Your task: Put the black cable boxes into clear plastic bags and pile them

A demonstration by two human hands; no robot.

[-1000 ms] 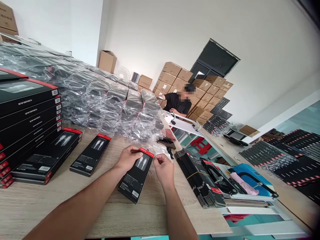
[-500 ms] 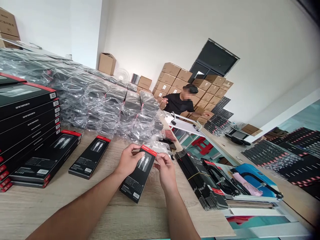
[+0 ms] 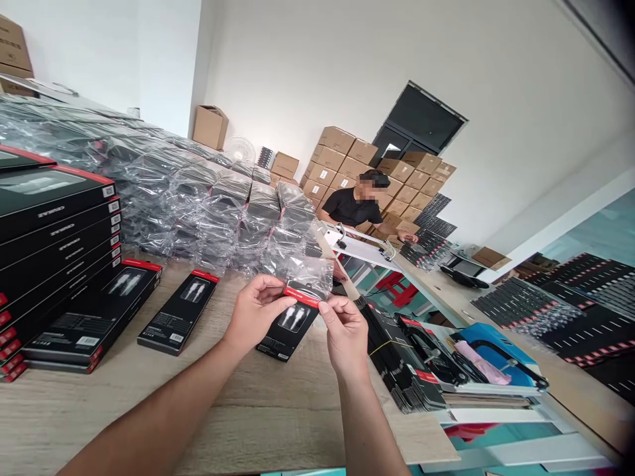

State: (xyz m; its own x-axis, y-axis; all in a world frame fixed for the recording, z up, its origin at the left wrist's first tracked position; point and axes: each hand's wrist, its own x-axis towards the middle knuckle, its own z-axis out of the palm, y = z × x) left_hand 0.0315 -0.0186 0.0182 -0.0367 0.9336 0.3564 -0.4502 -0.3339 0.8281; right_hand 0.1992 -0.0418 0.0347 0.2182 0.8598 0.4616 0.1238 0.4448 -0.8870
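Observation:
My left hand [image 3: 255,312] grips the top left of a slim black box with a red end [image 3: 290,325], which is raised and tilted above the wooden table [image 3: 258,410]. My right hand [image 3: 344,334] pinches the box's top right corner together with a clear plastic bag [image 3: 310,274] that stands up over the red end. Both hands are closed on them.
Two more black boxes [image 3: 179,311] lie flat to the left beside a tall stack of the same boxes [image 3: 49,231]. Bagged boxes [image 3: 198,198] pile up behind. Flat black cartons [image 3: 397,357] and a blue device [image 3: 491,357] lie right. A person in black [image 3: 354,206] sits beyond, before cardboard cartons [image 3: 397,178].
Both hands have lifted the box off the table and tipped it flatter. The clear bag has come up over its red end.

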